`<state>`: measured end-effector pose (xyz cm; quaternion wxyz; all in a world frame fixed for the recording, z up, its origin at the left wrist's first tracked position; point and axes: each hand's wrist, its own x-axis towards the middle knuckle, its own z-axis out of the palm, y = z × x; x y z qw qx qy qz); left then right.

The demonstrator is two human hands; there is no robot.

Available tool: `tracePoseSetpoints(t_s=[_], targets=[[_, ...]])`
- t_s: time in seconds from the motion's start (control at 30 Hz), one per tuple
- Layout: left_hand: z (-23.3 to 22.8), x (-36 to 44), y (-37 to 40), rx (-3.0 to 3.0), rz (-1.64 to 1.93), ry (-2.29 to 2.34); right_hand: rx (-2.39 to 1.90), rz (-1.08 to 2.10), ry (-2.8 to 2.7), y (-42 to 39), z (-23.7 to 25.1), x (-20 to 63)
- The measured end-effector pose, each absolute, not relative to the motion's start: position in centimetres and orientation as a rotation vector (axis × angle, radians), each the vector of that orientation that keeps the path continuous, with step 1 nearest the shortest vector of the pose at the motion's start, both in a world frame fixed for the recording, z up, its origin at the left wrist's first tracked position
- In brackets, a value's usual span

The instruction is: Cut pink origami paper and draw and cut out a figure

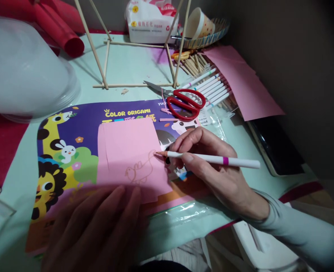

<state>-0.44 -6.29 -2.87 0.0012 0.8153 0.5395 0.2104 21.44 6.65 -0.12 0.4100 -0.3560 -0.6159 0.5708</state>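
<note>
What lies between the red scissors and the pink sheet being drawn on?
In the head view, between the red scissors and the pink sheet shows only the origami pack cover, with small pink paper strips on it.

Paper sheet (127, 151) lies on origami pack (70, 132); scissors (184, 102) behind it.

Pale mint-green desk (133, 64). Pink paper sheet (127, 151) bearing an orange line drawing of a bird. White pen (212, 159) with an orange tip and a magenta band. Origami pack (70, 143): purple cover, yellow lettering, spotted yellow giraffe, white rabbit, yellow lion with black mane. Red-handled scissors (186, 104), far right. Red paper rolls (59, 26), far left. White markers (212, 88) with coloured ends.
</note>
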Motion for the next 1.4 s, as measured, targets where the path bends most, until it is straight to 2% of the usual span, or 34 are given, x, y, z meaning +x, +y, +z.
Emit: tracePoseSetpoints(t_s=[0.3,0.57,1.4], targets=[[-1.7,-0.4,-4.8,2.793,0.687,1.637,-0.91,1.416,-1.614,6.6,0.4,21.3],[-1.4,1.2,-5.5,2.472,0.713,1.811,-0.972,1.386,-1.714,6.6,0.4,21.3],[-2.1,0.4,-5.4,2.675,0.676,1.716,-0.944,1.499,-1.697,6.8,0.7,21.7]])
